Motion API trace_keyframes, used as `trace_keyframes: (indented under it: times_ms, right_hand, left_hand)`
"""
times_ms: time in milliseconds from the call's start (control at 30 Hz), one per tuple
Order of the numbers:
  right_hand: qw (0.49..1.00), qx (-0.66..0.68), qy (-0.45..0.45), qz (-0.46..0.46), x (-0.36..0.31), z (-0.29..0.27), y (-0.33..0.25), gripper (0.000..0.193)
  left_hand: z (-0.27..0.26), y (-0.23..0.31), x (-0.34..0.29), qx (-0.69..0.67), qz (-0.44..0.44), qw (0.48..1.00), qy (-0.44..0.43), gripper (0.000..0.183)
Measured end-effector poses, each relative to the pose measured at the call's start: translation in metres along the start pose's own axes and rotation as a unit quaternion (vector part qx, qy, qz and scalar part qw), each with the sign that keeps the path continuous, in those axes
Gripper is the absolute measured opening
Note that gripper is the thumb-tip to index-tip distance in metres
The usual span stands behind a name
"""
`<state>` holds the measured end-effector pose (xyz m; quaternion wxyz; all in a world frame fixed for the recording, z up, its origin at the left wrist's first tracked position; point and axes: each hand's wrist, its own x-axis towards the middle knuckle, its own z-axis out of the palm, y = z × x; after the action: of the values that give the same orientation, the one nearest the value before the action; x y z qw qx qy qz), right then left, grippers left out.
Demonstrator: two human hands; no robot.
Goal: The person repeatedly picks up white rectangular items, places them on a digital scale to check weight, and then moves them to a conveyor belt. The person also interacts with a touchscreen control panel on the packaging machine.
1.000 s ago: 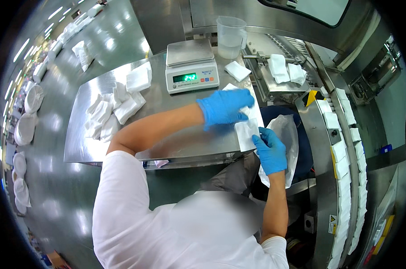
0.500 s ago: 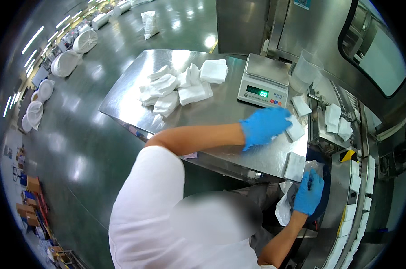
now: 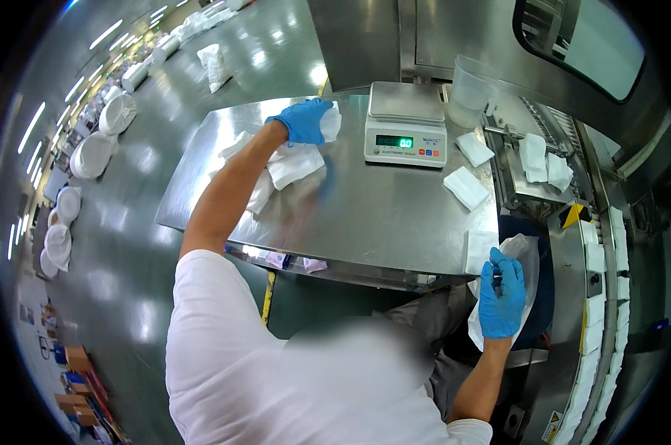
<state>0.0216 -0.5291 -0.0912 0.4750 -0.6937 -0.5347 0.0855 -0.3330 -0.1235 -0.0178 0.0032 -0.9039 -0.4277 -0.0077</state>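
White pads (image 3: 297, 167), folded flat, lie in a loose pile on the left part of a shiny steel tabletop (image 3: 395, 215). The person's left hand (image 3: 303, 121), in a blue glove, reaches to the far side of this pile, fingers bent over a pad (image 3: 333, 124) that shows beyond them; whether that grip is closed on it cannot be told. The right hand (image 3: 502, 293), gloved too, is at the tabletop's near right corner, fingers curled, just beside a flat pad (image 3: 482, 248); I cannot tell whether this grip holds anything. A clear bag (image 3: 528, 276) shows beside and behind that hand. Two more pads (image 3: 466, 189) lie near each other along the tabletop's right side. At the back stands a white scale (image 3: 406, 137), its green display lit, with a clear jug (image 3: 469, 93) just to its right. Farther right, a conveyor (image 3: 610, 297) carries pads in long rows.
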Motion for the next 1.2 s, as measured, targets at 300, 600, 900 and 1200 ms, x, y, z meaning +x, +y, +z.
trace_keyframes:
  times_ms: [300, 600, 900, 1200]
  right_hand:
    - [1.0, 0.016, 0.007, 0.008, -0.001, -0.008, -0.001, 0.025]
    - [0.999, 0.033, 0.013, -0.013, 0.003, 0.001, -0.003, 0.026]
    - [0.999, 0.047, 0.009, -0.012, 0.004, 0.003, -0.005, 0.026]
    - [0.998, 0.056, -0.007, 0.006, 0.01, 0.011, -0.02, 0.024]
  left_hand:
    - [-0.03, -0.033, 0.008, -0.179, 0.021, 0.981, -0.066, 0.063]
    - [-0.038, -0.031, 0.002, -0.267, 0.006, 0.96, -0.082, 0.058]
    - [-0.023, -0.048, 0.0, -0.358, 0.022, 0.931, -0.07, 0.055]
    - [-0.014, -0.011, 0.002, -0.024, 0.009, 1.0, -0.017, 0.055]
